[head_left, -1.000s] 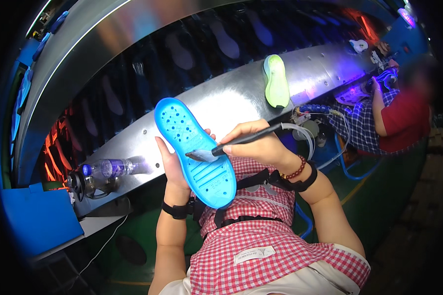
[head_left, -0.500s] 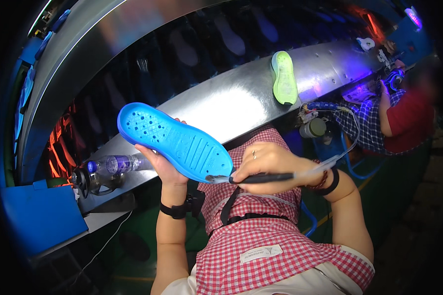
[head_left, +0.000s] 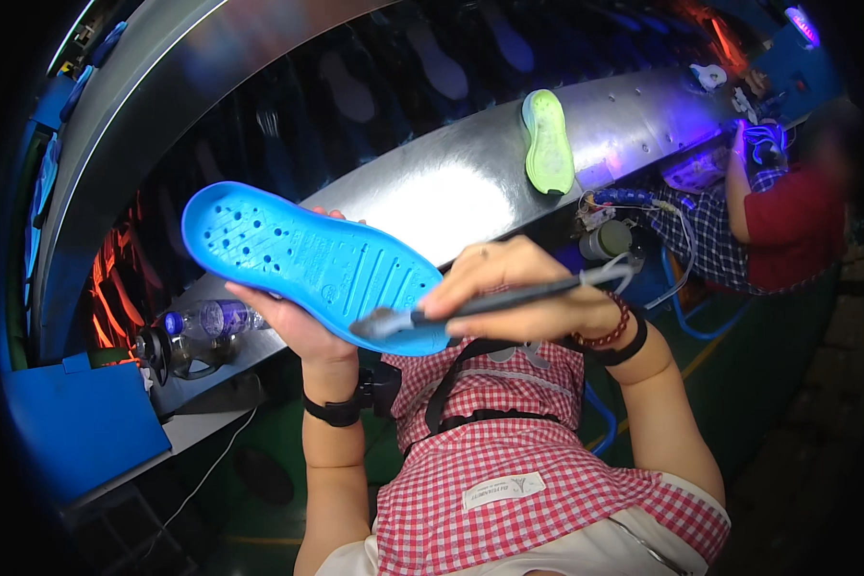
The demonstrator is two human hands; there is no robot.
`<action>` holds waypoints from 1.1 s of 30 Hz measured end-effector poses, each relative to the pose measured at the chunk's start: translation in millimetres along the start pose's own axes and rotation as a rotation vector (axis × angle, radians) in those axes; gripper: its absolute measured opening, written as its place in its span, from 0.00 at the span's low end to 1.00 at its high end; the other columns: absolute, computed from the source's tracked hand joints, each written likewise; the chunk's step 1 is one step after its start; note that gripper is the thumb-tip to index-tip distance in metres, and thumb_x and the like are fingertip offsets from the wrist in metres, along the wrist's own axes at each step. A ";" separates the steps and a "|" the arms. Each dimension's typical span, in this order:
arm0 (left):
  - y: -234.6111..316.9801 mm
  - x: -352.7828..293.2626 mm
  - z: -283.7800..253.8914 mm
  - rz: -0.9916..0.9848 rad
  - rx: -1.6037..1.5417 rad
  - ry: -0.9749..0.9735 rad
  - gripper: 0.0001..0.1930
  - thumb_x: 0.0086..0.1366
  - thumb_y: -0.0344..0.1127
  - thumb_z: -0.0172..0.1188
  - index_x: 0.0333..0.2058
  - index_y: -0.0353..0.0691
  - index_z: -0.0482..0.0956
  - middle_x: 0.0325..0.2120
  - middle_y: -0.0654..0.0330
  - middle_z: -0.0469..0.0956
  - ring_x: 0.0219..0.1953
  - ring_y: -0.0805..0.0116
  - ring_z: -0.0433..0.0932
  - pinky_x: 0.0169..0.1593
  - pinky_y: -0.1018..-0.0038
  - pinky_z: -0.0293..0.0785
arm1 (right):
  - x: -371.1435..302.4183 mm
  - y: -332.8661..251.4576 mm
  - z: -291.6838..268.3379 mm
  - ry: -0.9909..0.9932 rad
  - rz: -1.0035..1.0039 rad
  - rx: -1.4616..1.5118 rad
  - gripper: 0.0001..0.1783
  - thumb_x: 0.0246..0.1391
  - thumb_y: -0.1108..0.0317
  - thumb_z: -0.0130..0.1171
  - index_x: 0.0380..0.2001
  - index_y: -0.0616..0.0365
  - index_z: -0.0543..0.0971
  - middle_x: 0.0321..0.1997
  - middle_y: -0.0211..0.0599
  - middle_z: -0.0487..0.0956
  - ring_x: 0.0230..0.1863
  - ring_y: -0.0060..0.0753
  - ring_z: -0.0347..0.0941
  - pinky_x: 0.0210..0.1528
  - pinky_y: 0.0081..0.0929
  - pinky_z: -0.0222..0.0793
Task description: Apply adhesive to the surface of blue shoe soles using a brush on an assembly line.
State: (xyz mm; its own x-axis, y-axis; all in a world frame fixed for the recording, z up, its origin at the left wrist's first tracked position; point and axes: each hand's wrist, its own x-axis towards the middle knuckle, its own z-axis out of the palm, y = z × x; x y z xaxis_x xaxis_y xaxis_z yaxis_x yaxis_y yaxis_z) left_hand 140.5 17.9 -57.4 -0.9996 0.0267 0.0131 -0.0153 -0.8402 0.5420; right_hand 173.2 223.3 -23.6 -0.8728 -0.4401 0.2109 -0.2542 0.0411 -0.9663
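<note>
Head view: you are facing a metal worktop (head_left: 448,197), with your work in front of it.
Blue sole (head_left: 302,257): it is hanging between you and the worktop, hollow side showing, lying ahead of your left wrist and left of your right hand (head_left: 526,288).
Long axis: it is running from the holed end at upper left to the grooved end at lower right, pointing toward that right hand.
Left hand (head_left: 300,326): it is grasping the sole from beneath near mid-length, fingertips showing past the far edge.
Right hand: it is gripping a black-handled brush (head_left: 509,299), reaching across the grooved end.
Bristles (head_left: 379,325): they are pointing left over the near rim; you cannot tell whether they are touching.
Nearer hand: your right is sitting closer to the grooved end, your left closer to the middle.
</note>
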 end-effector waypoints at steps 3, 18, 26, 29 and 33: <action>7.3 1.9 2.1 0.004 -0.033 -0.060 0.44 0.54 0.74 0.27 0.55 0.42 0.57 0.45 0.50 0.69 0.46 0.53 0.70 0.51 0.52 0.67 | -8.2 -5.6 -6.5 -0.262 -0.152 0.065 0.13 0.39 0.75 0.64 0.34 0.58 0.80 0.35 0.36 0.80 0.39 0.31 0.74 0.42 0.26 0.69; 21.5 7.4 22.8 -0.020 0.034 0.125 0.41 0.59 0.68 0.34 0.59 0.39 0.55 0.54 0.48 0.62 0.54 0.51 0.65 0.58 0.52 0.57 | -12.1 27.7 5.2 0.028 0.131 0.847 0.12 0.48 0.78 0.56 0.38 0.67 0.75 0.41 0.43 0.77 0.43 0.31 0.74 0.48 0.22 0.69; -5.2 -27.6 4.9 -0.225 -0.088 -0.113 0.37 0.60 0.64 0.37 0.59 0.41 0.55 0.54 0.47 0.63 0.52 0.46 0.66 0.54 0.44 0.60 | -15.5 9.8 31.0 0.041 -0.005 0.382 0.11 0.47 0.79 0.57 0.37 0.65 0.76 0.37 0.40 0.78 0.38 0.23 0.73 0.40 0.17 0.69; -4.7 -23.8 7.6 -0.189 -0.183 -0.098 0.36 0.60 0.63 0.39 0.58 0.42 0.57 0.53 0.47 0.64 0.51 0.46 0.67 0.53 0.45 0.61 | -11.5 7.7 25.2 0.068 -0.042 0.380 0.12 0.45 0.79 0.59 0.36 0.64 0.77 0.38 0.42 0.77 0.38 0.26 0.74 0.41 0.20 0.70; -3.8 -20.2 6.6 -0.188 -0.212 -0.102 0.35 0.60 0.62 0.40 0.58 0.42 0.56 0.53 0.47 0.64 0.51 0.46 0.67 0.53 0.45 0.62 | -3.4 1.6 24.2 -0.017 -0.156 0.179 0.12 0.41 0.78 0.61 0.34 0.64 0.79 0.35 0.42 0.79 0.38 0.30 0.75 0.42 0.22 0.70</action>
State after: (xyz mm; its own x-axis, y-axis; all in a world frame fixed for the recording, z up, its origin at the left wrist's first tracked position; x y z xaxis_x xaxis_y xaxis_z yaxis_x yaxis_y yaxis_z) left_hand 160.9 24.1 -54.1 -0.9712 0.2375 0.0199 -0.2152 -0.9097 0.3552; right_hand 185.9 203.1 -29.4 -0.8212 -0.4434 0.3591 -0.3066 -0.1878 -0.9331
